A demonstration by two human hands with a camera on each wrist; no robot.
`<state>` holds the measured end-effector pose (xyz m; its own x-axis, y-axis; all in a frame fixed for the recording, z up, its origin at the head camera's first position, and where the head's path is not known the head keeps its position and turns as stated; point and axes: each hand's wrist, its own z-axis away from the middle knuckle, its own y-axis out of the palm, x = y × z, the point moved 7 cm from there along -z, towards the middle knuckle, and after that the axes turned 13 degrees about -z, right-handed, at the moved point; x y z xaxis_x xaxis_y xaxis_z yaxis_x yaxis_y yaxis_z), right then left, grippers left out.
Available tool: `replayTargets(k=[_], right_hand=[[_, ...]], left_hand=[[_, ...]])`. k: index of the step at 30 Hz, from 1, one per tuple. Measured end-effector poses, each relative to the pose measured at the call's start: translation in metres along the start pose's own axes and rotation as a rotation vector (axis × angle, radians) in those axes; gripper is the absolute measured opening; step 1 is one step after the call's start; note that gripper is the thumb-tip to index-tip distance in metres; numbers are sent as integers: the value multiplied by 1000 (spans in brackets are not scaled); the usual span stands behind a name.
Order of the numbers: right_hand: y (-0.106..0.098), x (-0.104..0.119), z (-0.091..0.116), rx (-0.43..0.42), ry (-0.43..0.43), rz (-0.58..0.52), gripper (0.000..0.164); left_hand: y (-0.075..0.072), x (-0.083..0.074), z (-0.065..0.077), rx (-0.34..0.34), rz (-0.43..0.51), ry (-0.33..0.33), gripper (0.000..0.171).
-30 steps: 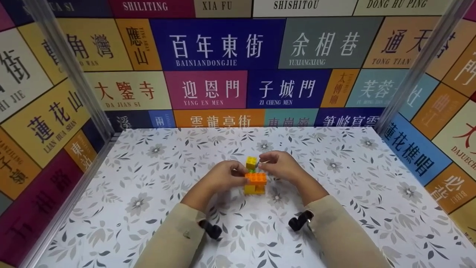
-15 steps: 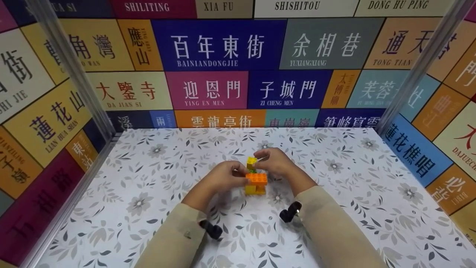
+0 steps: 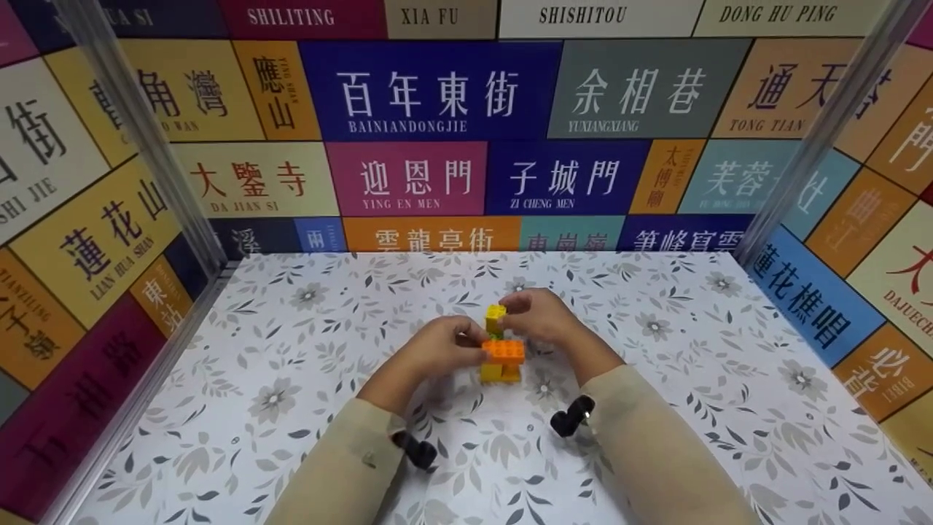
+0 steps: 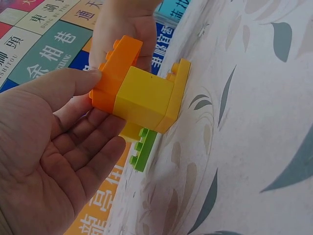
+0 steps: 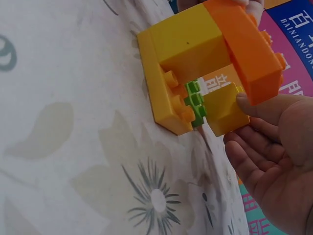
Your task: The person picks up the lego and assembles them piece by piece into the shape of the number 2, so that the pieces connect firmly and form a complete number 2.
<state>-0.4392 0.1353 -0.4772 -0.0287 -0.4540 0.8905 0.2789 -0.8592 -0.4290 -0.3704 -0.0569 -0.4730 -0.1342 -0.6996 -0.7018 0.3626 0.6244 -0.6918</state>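
My left hand [image 3: 441,346] pinches the end of an orange brick [image 3: 504,352] between thumb and fingers. That brick sits on a yellow brick [image 4: 145,93], which stands on a flat yellow-orange brick [image 5: 164,95] lying on the table. Just beyond it, a thin green brick [image 5: 194,103] lies low with its studs up. My right hand [image 3: 541,319] holds a second yellow brick [image 3: 496,318] over the green one, its thumb against the side. Whether this yellow brick and the green one are pressed together, I cannot tell.
A white tabletop [image 3: 277,452] with a grey leaf and flower print lies under the bricks. Colourful sign-printed walls [image 3: 430,87] enclose the back and sides. Clear corner posts [image 3: 816,138] stand at both rear corners.
One second ago my right hand was slightly apart, right of the yellow brick; it moved left and took hold of it. The yellow brick shifted a little. My left hand stayed put.
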Motion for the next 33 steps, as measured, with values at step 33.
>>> replayTargets(k=[33], right_hand=[[-24, 27, 72, 153, -160, -71, 43]], left_hand=[[0, -3, 2, -36, -22, 14, 16]])
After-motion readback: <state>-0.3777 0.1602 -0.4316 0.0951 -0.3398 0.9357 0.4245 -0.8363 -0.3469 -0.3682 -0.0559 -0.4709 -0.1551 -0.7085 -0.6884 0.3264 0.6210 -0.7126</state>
